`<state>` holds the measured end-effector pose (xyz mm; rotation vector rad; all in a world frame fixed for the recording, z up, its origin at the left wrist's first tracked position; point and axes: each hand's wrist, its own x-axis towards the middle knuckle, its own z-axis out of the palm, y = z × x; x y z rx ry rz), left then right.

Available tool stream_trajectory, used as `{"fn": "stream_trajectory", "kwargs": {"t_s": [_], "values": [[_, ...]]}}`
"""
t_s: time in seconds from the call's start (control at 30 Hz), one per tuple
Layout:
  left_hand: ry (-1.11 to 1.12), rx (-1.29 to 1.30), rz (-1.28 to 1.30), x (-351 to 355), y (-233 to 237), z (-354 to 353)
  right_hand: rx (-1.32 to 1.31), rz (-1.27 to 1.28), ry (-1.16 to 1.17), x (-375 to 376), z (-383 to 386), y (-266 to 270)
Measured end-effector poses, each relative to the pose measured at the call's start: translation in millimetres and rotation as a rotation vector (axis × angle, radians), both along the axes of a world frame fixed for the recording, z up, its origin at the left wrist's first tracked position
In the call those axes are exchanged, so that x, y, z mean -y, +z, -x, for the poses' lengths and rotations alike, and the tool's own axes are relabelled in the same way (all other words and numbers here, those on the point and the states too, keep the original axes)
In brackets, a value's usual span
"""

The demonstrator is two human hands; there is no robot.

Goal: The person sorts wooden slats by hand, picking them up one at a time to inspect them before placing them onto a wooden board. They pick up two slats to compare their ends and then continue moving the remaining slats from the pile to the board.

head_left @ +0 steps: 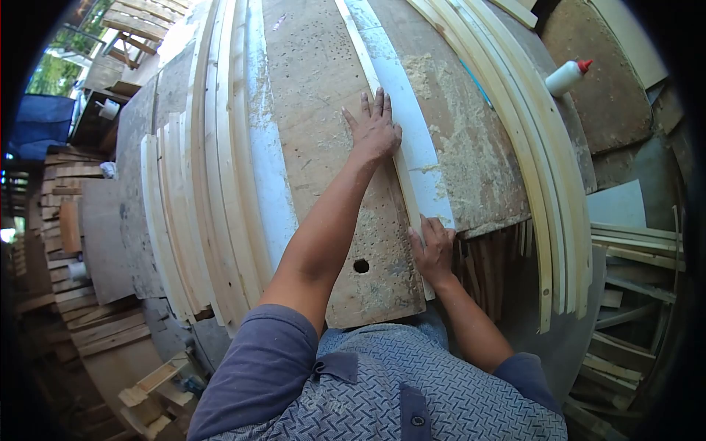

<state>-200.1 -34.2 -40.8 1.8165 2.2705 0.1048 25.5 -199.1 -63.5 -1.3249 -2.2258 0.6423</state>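
Note:
A long, thin wooden strip (406,182) lies lengthwise on the worktable (316,81), running from the far edge toward my body. My left hand (373,132) rests across it midway along, fingers spread and stretched out, palm down. Closer to me, my right hand (434,250) is closed around the strip near its near end, with the thumb on the left side and the fingers on the right. Beside the strip on the right runs a white band (404,110) on the tabletop, dusted with shavings.
Long wooden strips (220,147) lie in a row on the left, and more strips (540,162) on the right. A white glue bottle (565,78) with a red cap is at the far right. The table has a dark hole (361,266). Stacked timber (632,309) fills the right side.

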Motion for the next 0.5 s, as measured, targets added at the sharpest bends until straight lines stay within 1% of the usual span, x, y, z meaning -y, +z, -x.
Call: {"fn": "stream_trajectory", "kwargs": {"t_s": [0.17, 0.33, 0.5], "values": [[0.008, 0.023, 0.015, -14.2, 3.7, 9.6, -0.018, -0.027, 0.019, -16.0, 10.0, -3.3], [0.029, 0.033, -0.026, -31.7, 3.2, 21.1, -0.047, -0.049, 0.019, -35.6, 22.1, -6.5], [0.047, 0.027, -0.011, -52.9, 5.6, 32.5, -0.051, -0.012, 0.029, -55.8, 36.3, -0.9]]}}
